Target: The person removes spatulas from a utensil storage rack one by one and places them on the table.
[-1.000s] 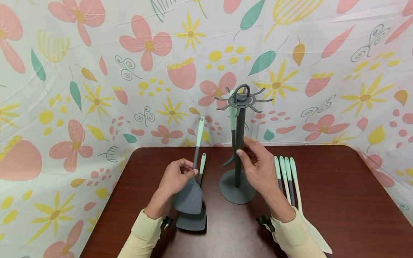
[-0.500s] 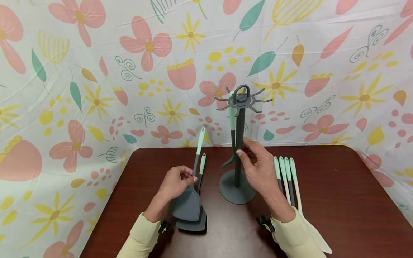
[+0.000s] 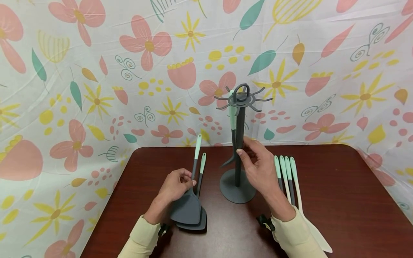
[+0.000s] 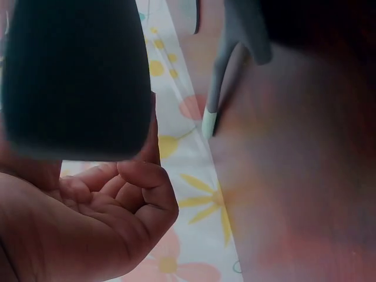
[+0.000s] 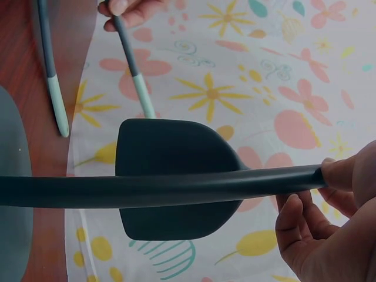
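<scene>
My left hand (image 3: 175, 184) pinches the grey shaft of a spatula (image 3: 187, 211), its mint handle pointing up and away. The blade overlaps a second grey spatula (image 3: 202, 220) lying on the table; whether they touch I cannot tell. In the left wrist view the held blade (image 4: 76, 82) covers part of the hand. My right hand (image 3: 259, 165) grips the dark pole (image 3: 239, 134) of an upright utensil stand with a round base (image 3: 230, 193) and a hooked ring on top. Behind the pole hangs another spatula, its mint handle (image 3: 232, 118) at the ring and its blade (image 5: 176, 141) plain in the right wrist view.
Several mint-handled utensils (image 3: 288, 175) lie side by side right of the stand, partly hidden by the right forearm; a cream blade (image 3: 317, 233) shows past it. Behind the brown table (image 3: 348, 186) hangs a floral cloth (image 3: 106, 46).
My left hand has come down and nearer with the spatula, whose blade now covers more of the lying one. The right hand and the stand have stayed put.
</scene>
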Demonstrator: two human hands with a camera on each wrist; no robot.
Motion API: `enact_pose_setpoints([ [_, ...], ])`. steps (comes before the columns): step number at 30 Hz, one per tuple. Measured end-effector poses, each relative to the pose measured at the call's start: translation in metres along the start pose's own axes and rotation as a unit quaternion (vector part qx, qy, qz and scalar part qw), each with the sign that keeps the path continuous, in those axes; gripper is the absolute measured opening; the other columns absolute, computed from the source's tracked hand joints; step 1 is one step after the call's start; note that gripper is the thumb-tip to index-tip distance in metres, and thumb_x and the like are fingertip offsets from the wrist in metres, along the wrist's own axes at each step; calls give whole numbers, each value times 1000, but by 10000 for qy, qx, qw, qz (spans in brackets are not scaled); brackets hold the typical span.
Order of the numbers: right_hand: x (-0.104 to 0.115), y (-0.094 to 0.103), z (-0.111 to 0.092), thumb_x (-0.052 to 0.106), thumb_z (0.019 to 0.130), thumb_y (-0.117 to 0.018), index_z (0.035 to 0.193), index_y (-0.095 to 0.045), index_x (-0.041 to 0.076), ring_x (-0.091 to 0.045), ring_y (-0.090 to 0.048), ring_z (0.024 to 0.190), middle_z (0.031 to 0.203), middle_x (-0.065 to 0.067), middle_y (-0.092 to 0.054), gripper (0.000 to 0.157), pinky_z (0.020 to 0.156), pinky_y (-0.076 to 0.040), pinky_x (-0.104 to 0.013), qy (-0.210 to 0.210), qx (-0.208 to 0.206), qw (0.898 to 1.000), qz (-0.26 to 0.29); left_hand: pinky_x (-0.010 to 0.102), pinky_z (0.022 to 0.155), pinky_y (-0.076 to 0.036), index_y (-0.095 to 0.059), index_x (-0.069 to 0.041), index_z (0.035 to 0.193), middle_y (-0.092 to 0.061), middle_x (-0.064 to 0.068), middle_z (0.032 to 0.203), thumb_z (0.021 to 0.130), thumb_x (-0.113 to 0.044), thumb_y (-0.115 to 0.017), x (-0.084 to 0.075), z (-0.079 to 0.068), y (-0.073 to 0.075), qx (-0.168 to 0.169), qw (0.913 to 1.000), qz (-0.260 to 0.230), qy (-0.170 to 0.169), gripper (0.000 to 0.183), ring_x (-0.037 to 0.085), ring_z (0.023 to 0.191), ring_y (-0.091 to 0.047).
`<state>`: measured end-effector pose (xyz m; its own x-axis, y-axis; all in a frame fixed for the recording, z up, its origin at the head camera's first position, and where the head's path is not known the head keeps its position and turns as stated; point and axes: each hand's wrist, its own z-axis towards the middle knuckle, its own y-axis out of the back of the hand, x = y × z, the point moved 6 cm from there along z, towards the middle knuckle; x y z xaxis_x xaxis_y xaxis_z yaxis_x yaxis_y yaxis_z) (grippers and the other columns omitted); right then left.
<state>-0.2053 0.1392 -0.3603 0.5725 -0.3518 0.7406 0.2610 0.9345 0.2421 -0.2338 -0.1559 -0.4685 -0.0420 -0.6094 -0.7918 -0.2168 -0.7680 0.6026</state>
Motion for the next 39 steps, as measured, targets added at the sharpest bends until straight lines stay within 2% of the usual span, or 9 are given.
enact_pose_setpoints([
  [9,0,-1,0,4,101,-71,131,-74,16,-22,-71,78,102,-2,-71,32,63,-56,-19,28,-9,10000,81,35,66,-51,-72,-10,110,-70,1,95,100,-22,-78,7,-2,0,82,9999,-20,149,16,19,77,-61],
  [17,1,0,-1,5,102,-72,132,-74,16,-25,-72,81,104,-1,-71,32,64,-56,-19,-20,18,10000,45,35,67,-52,-72,-6,114,-70,2,96,100,-22,-77,13,-5,-1,208,9995,92,230,22,18,77,-63],
  [30,0,2,-1,4,101,-72,132,-74,15,-28,-72,81,104,-2,-71,33,64,-56,-18,-2,-10,10000,-13,35,69,-53,-72,-6,113,-70,3,97,99,-22,-78,23,-1,-6,403,9983,140,392,22,17,77,-66],
  [39,1,0,-1,5,101,-72,132,-74,15,-22,-72,82,105,-1,-71,33,64,-56,-19,11,24,10000,28,35,67,-52,-71,-3,114,-69,5,96,99,-21,-77,27,-2,-6,547,9974,54,476,24,19,75,-66],
])
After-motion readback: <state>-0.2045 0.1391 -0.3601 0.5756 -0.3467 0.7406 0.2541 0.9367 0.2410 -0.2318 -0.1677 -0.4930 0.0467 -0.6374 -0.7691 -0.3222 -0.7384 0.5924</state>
